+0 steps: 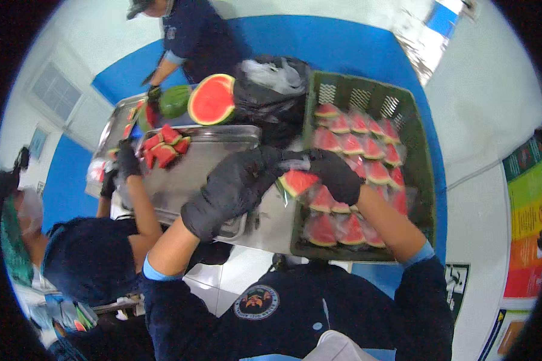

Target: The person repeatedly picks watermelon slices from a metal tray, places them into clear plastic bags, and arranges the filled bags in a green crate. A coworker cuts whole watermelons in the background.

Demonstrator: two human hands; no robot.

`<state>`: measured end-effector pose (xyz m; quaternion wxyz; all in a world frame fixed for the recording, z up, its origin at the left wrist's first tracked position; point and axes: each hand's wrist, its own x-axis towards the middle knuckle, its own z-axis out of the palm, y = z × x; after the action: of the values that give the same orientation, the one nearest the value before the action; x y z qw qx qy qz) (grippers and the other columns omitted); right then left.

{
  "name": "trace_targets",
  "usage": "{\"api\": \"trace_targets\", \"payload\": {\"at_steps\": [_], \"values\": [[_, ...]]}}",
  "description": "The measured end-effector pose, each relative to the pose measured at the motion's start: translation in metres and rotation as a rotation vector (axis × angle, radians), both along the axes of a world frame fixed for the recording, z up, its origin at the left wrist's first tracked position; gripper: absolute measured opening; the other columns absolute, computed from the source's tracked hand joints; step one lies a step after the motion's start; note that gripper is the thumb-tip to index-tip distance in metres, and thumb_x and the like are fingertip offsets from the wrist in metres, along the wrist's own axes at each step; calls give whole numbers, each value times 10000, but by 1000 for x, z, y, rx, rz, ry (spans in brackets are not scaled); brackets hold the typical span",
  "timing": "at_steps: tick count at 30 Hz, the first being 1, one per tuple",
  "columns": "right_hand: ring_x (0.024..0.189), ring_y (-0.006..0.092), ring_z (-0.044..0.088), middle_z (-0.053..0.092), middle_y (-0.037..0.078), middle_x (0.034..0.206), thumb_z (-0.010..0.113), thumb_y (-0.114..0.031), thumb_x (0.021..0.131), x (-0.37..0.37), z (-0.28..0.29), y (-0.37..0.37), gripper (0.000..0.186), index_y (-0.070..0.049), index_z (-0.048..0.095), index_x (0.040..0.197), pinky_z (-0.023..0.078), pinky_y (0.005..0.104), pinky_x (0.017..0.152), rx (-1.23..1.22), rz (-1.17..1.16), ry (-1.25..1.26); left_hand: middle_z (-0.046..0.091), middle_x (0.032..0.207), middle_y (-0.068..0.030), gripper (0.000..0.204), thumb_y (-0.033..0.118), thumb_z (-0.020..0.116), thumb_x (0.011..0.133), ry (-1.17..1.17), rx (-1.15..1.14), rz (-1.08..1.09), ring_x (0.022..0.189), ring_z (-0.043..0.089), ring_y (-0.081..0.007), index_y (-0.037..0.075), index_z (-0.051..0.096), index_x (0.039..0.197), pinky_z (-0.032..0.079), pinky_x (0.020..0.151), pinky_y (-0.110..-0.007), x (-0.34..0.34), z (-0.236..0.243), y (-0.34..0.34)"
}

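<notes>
Black gloves cover both my hands, which meet in front of me over the edge of a green crate. Between them hangs a watermelon slice (298,183) in a clear plastic bag, red flesh showing through. My left hand (238,183) is closed at the bag's gathered top (295,163), its fingertips partly blurred. From the other side, my right hand (338,175) also grips the bag's top, fingers bent around it. Beneath my right hand, the crate (424,180) holds rows of bagged watermelon wedges (352,144).
Left of my hands is a metal tray (193,162) with cut watermelon pieces (164,147). A halved watermelon (212,100) and a black plastic bag (268,102) stand behind it. One co-worker (202,39) cuts across the table; another (96,259) works close on my left.
</notes>
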<state>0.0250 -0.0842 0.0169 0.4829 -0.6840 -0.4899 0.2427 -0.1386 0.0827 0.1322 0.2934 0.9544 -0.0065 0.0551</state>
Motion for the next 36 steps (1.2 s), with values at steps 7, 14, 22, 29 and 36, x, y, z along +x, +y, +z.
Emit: {"api": "trace_targets", "payload": {"at_steps": [7, 14, 22, 29, 36], "values": [[1038, 324, 608, 585, 189, 1178, 636, -196, 839, 24, 6, -95, 453, -21, 521, 1241, 477, 404, 929, 67, -41, -314, 590, 1114, -131, 578, 182, 666, 796, -250, 355, -198, 1023, 579, -345, 136, 444, 1328, 481, 872, -409, 59, -63, -80], [1010, 249, 617, 594, 112, 1050, 475, -290, 958, 54, -12, -150, 422, -84, 474, 1327, 497, 349, 862, -127, -126, 646, 565, 1142, -179, 554, 301, 644, 811, 117, -697, 110, 1038, 557, -281, 24, 484, 1263, 453, 853, -383, 108, -119, -110], [1004, 309, 605, 613, 183, 1113, 617, -350, 797, 87, -91, -134, 440, -80, 613, 1145, 481, 407, 873, -607, -149, -73, 596, 1092, -114, 373, 234, 598, 870, 512, -764, 277, 853, 577, -200, 59, 569, 1199, 479, 754, -331, 134, -220, -136], [918, 335, 647, 660, 180, 1008, 633, -471, 724, 70, -96, -118, 505, -54, 682, 1004, 510, 417, 814, -880, -181, -334, 589, 1092, -257, 389, 301, 580, 836, 514, -57, -66, 966, 585, -395, 9, 556, 1092, 466, 822, -434, 139, -239, -125], [879, 320, 649, 665, 147, 940, 605, -506, 773, 72, -54, -131, 506, -56, 667, 996, 508, 428, 780, -660, -361, -473, 511, 1282, -206, 458, 247, 520, 917, 47, -20, 17, 1187, 482, -349, -1, 457, 1297, 389, 981, -406, 137, -170, -145]]}}
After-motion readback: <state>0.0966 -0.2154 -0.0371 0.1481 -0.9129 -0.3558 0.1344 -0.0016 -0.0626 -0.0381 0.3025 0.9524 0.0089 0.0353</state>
